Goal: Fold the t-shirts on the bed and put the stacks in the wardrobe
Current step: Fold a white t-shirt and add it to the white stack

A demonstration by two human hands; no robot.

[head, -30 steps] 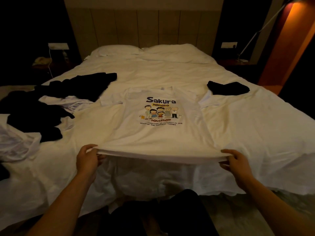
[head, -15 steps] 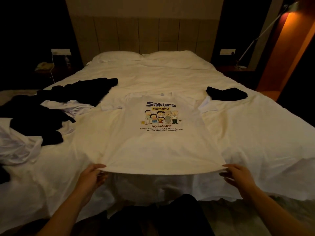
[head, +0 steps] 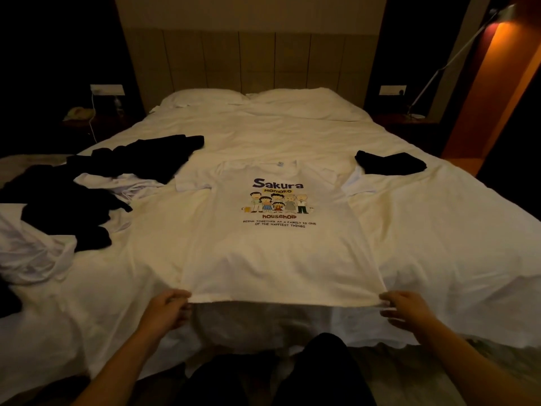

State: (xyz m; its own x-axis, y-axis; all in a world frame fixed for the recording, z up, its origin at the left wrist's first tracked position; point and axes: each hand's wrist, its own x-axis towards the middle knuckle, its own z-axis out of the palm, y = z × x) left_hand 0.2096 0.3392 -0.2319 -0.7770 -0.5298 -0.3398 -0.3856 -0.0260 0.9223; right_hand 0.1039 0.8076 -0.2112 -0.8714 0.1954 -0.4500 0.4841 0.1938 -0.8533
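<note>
A white t-shirt with a "Sakura household" cartoon print lies spread face up on the bed, collar toward the pillows. My left hand pinches the left corner of its hem at the bed's near edge. My right hand pinches the right corner. The hem is stretched straight between them. A heap of black and white t-shirts lies unfolded on the left of the bed. One folded black t-shirt sits to the right, near the white shirt's sleeve.
Two white pillows lie at the headboard. A nightstand with a phone stands at the left, another with a floor lamp at the right. My dark-trousered legs are against the bed's foot.
Both hands drew the hem toward me and lowered it to the bed's near edge. The shirt now lies flatter and longer on the sheet.
</note>
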